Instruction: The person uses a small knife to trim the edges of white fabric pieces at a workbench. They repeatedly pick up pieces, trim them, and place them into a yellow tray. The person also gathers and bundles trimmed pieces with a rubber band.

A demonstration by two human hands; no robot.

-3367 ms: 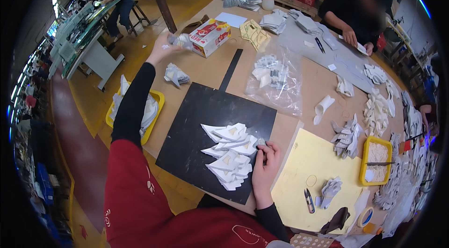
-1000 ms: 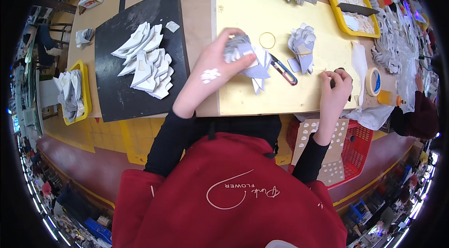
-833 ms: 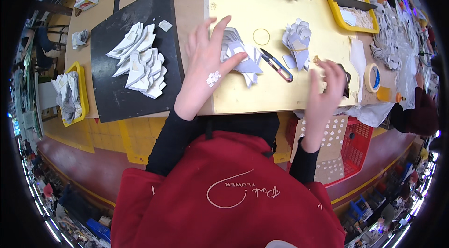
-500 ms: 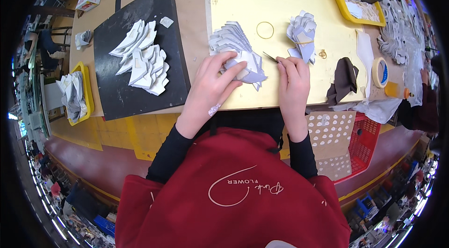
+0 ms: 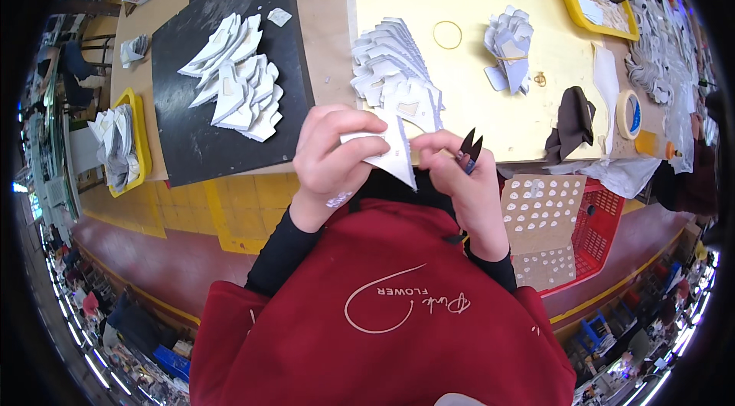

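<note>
1. Change since half a second ago: both of your hands have lifted off the yellow mat (image 5: pixel 490 61) and drawn back toward your chest, bringing a single white piece with them; the fan of white pieces (image 5: pixel 394 73) you were touching stays behind on the mat.
2. Left hand (image 5: pixel 333 157): fingers curled, thumb and fingertips pinching the white folded piece (image 5: pixel 392 153) along its upper edge. The piece hangs point-down over the near edge of the worktop (image 5: pixel 325 38), above your red apron.
3. Right hand (image 5: pixel 467 180): closed around small black snips (image 5: pixel 468 149), whose blades stand slightly parted and point up and away from you. Thumb and forefinger reach toward the right side of the white piece; whether they touch it cannot be told.
4. Meaning, as a judgement: picking out one piece appears finished, and trimming or close handling of that piece now seems to be the step in hand, with blades and piece just beside each other.
5. Surroundings: the black board (image 5: pixel 222 99) to your left carries a heap of similar white pieces (image 5: pixel 233 88). On the mat lie a thin ring (image 5: pixel 448 34), a bound white bundle (image 5: pixel 509 46) and a dark cloth (image 5: pixel 570 122). A tape roll (image 5: pixel 629 115) sits right of the mat; a yellow tray (image 5: pixel 122 145) with more white pieces lies at far left.
</note>
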